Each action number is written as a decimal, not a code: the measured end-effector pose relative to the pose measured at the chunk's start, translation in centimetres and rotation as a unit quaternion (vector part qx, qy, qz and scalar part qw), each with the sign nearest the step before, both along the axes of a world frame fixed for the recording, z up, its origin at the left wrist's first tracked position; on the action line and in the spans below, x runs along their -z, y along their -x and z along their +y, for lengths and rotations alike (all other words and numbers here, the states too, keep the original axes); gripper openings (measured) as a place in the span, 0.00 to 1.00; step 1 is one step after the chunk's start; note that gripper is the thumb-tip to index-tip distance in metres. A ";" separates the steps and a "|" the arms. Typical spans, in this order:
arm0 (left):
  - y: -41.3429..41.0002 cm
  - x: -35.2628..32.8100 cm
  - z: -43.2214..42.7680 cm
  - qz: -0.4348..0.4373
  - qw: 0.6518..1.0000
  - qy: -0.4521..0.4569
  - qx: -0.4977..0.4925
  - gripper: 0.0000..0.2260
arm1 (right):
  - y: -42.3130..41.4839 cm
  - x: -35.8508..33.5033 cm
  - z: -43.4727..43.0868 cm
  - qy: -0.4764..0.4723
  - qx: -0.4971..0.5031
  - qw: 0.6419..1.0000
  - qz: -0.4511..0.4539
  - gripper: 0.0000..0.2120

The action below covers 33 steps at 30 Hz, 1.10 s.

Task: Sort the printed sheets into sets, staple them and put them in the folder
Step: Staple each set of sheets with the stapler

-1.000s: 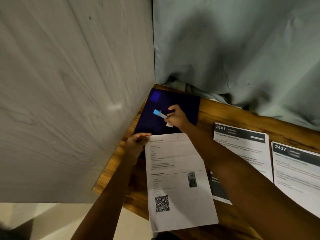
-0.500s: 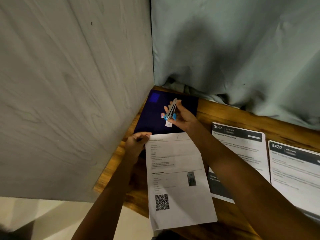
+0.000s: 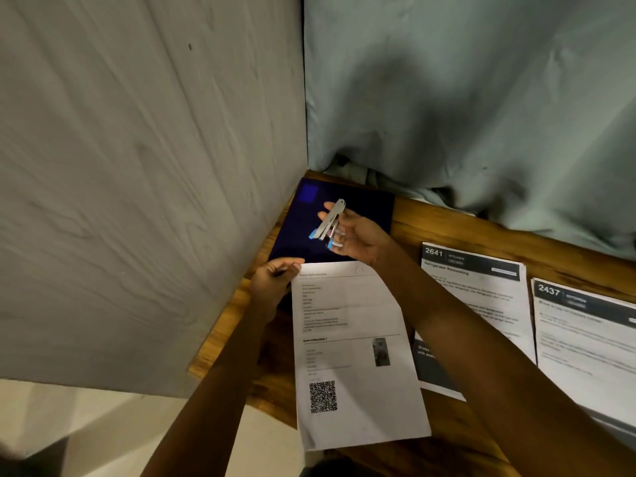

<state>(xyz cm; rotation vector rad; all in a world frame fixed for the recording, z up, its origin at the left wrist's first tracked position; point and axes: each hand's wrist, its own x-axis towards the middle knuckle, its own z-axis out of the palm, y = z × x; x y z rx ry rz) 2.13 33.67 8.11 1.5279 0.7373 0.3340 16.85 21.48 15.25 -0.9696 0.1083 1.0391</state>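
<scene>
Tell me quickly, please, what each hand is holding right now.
Left hand: pinches the top corner of the sheet.
Right hand: holds the stapler.

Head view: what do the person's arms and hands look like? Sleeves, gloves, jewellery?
Left forearm and right forearm are bare to the frame edge: no sleeves in view. Left hand and right hand are ungloved; no watch, band or ring is visible.

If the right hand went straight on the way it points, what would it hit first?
Likely the grey wall, with the stapler tip leading, passing above the folder; depth unclear.
</scene>
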 end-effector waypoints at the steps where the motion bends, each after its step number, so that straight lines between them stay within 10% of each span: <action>1: 0.1 -0.1 0.0 -0.004 1.000 0.001 0.001 0.04 | 0.0 -0.1 0.0 -0.008 0.015 1.000 0.018 0.16; 10: 0.2 -0.6 -0.2 0.001 1.000 0.022 0.001 0.04 | 0.4 -0.1 1.1 0.005 0.113 0.984 0.136 0.03; 17: 0.2 -0.5 -0.1 0.025 1.000 0.001 -0.005 0.08 | 0.9 -0.1 -0.3 0.049 -0.061 0.989 -0.124 0.16; 23: 0.3 -1.0 -0.5 0.042 0.999 -0.028 -0.007 0.10 | 1.3 1.0 0.2 0.184 -0.142 0.905 -0.356 0.13; 33: 0.9 -1.8 -0.5 0.048 0.997 -0.056 0.007 0.08 | 1.1 1.2 0.7 0.219 -0.165 0.864 -0.422 0.15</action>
